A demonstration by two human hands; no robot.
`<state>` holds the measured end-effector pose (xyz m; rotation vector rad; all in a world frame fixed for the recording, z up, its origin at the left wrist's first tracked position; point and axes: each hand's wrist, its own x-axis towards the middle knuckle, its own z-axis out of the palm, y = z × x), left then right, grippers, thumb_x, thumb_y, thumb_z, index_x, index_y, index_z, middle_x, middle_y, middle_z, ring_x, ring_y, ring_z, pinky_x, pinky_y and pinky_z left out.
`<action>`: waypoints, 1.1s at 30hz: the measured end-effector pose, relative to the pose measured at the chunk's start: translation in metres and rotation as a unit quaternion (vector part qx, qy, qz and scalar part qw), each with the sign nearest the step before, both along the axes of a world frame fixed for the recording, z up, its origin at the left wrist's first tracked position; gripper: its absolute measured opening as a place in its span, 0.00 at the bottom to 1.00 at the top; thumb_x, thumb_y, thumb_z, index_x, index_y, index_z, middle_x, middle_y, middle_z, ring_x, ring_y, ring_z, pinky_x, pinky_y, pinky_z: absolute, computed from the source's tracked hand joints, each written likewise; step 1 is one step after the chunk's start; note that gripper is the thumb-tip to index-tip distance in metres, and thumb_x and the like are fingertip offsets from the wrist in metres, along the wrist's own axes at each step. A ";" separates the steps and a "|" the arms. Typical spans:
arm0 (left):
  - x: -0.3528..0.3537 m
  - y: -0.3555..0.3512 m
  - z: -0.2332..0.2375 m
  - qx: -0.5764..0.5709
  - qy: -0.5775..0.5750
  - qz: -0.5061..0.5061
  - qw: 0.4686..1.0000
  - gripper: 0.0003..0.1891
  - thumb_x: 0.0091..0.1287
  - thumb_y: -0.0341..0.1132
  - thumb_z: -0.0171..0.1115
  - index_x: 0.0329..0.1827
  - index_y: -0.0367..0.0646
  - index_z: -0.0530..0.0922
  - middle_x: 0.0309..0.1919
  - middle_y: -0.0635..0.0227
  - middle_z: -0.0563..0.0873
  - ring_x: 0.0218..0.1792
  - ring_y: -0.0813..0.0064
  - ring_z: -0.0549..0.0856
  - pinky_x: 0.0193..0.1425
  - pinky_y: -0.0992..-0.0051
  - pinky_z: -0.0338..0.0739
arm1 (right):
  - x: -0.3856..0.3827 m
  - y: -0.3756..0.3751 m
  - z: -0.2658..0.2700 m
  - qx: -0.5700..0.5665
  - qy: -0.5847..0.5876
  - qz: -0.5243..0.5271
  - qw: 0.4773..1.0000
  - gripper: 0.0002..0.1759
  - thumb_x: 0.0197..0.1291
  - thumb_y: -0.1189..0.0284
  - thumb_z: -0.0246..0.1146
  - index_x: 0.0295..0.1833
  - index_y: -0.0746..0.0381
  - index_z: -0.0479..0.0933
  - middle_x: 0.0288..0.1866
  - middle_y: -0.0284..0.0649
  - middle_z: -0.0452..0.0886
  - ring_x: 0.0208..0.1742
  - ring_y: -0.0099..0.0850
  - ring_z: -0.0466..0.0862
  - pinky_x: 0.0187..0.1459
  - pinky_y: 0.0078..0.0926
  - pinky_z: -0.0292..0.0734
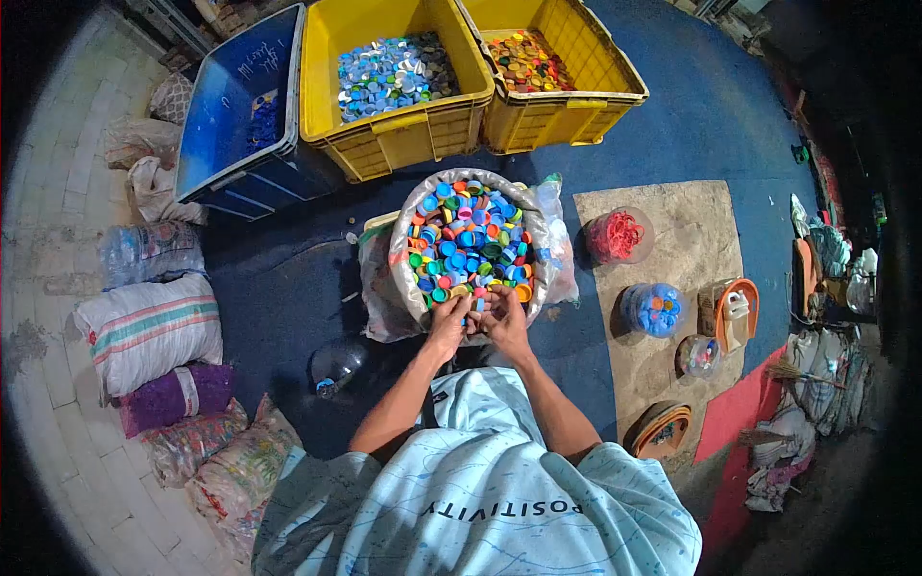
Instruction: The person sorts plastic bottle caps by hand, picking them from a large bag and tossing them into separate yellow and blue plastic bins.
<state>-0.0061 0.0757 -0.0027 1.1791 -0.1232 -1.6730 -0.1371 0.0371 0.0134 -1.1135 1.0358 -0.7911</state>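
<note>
A round sack with a rolled silvery rim (541,240) stands in front of me, full of mixed-colour plastic bottle caps (466,235). Both my hands are close together over its near edge. My right hand (506,322) has its fingers closed around a small blue bottle cap (480,305). Just beside it, my left hand (448,324) is closed with the fingertips together; what it pinches is too small to make out. Loose caps lie right against the fingers of both hands.
Behind the sack stand a blue crate (235,182), a yellow crate (399,144) with blue and white caps, and another yellow crate (547,120) with orange and yellow caps. Clear tubs, one with red strips (615,236), stand right; stuffed sacks (154,331) line the left.
</note>
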 end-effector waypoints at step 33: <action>0.065 0.036 0.001 0.054 -0.209 0.110 0.970 0.06 0.63 0.33 0.63 0.39 0.41 0.79 0.26 0.74 0.78 0.27 0.82 0.76 0.32 0.77 0.72 | 0.049 -0.043 -0.030 -0.231 0.345 0.069 0.907 0.19 0.44 0.75 0.69 0.46 0.60 0.76 0.39 0.48 0.74 0.44 0.49 0.79 0.42 0.42 0.75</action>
